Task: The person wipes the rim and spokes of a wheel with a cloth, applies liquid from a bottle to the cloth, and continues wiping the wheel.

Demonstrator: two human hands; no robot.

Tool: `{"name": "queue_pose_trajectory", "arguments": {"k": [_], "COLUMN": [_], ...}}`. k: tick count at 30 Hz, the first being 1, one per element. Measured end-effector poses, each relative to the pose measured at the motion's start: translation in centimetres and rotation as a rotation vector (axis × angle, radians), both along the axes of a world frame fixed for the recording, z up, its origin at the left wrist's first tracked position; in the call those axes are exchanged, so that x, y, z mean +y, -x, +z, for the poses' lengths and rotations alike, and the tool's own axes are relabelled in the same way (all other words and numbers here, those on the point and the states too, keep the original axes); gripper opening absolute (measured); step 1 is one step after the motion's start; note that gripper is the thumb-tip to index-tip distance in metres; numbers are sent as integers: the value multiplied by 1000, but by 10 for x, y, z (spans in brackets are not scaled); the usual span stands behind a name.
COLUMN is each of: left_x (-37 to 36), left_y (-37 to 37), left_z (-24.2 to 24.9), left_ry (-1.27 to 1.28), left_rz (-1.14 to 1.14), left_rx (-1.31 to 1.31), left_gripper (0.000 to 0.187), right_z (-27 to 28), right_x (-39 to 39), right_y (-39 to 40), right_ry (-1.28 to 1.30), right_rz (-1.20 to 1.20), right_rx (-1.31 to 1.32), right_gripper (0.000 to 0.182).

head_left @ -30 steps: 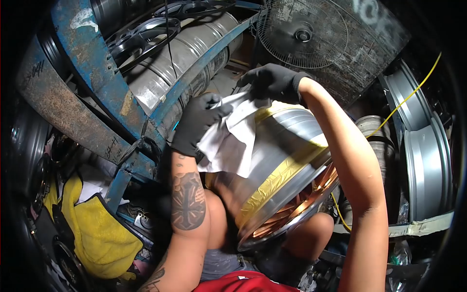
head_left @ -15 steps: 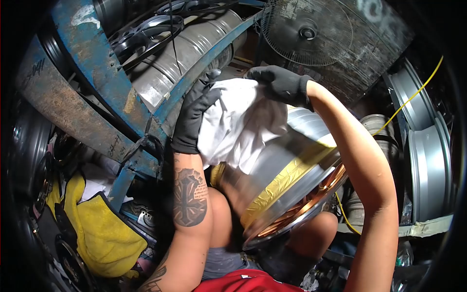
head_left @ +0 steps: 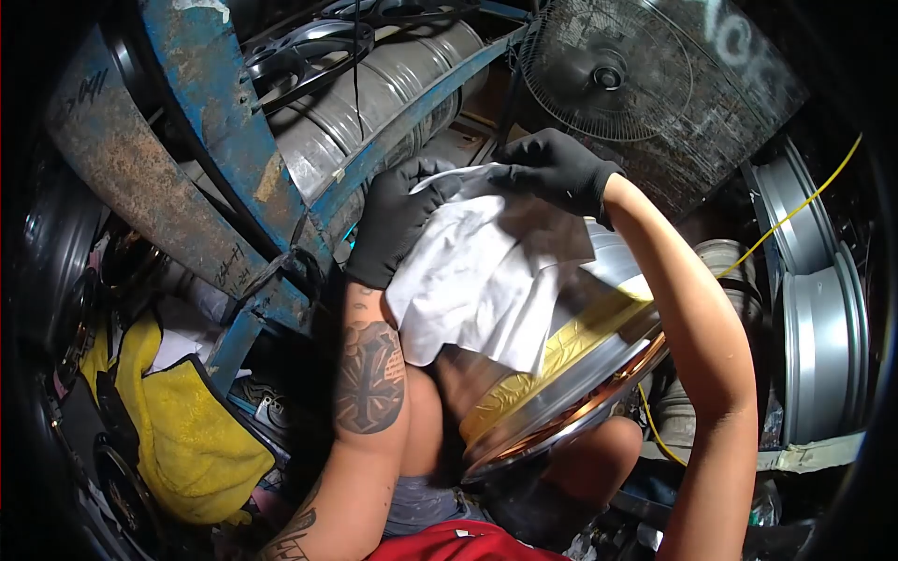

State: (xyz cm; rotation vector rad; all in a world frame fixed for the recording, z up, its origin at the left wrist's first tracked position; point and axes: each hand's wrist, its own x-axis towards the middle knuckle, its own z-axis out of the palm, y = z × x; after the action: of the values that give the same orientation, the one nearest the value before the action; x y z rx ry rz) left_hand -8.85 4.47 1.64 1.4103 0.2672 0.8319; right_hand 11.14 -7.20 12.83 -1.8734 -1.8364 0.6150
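A white cloth [head_left: 477, 280] hangs between my two black-gloved hands, its upper edge pulled up toward me. My left hand [head_left: 398, 215] grips its upper left side, fingers curled over the edge. At the top right, my right hand [head_left: 559, 171] pinches the other end. Beneath the cloth a wheel rim [head_left: 613, 257] lies tilted against my legs, with a polished silver barrel, a gold patterned band [head_left: 561, 360] and copper-coloured spokes [head_left: 580, 402] facing down to the right. The cloth covers much of the barrel's left part.
A blue rusty metal rack [head_left: 220, 122] holding wheels stands at left. Behind is a round fan [head_left: 608, 77] against a worn board. Silver rims [head_left: 823, 337] line the right, where a yellow cable [head_left: 795, 210] runs. A yellow towel [head_left: 192, 449] hangs at lower left.
The cloth has dropped lower and spread over more of the rim. Both hands stay on it, and its upper edge now stretches between them. The view has shifted slightly.
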Motion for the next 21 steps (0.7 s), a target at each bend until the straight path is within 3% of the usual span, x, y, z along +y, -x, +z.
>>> {"name": "queue_pose_trajectory", "arguments": {"k": [1, 6, 9, 13, 16, 17, 21], "left_x": [2, 4, 7, 6, 5, 2, -16], "left_y": [0, -4, -8, -14, -21, -24, -21], "left_z": [-1, -7, -10, -15, -20, -20, -1], "left_ry": [-60, -252, -194, -168, 157, 182, 208], "left_rz": [7, 73, 94, 357, 303, 334, 363], "left_rx": [26, 1, 0, -139, -246, -255, -291], "left_gripper": [35, 36, 34, 34, 33, 32, 25], "right_z": [-1, 8, 17, 10, -3, 5, -6], "right_x": [0, -1, -5, -6, -8, -4, -1], "right_y": [-2, -6, 1, 9, 18, 22, 16], "right_ry": [-54, -52, -36, 42, -110, 56, 26], "right_rz": [-10, -175, -161, 69, 56, 5, -68], "right_rx": [-128, -241, -212, -54, -279, -307, -152], "right_gripper": [36, 40, 43, 53, 61, 68, 65]}}
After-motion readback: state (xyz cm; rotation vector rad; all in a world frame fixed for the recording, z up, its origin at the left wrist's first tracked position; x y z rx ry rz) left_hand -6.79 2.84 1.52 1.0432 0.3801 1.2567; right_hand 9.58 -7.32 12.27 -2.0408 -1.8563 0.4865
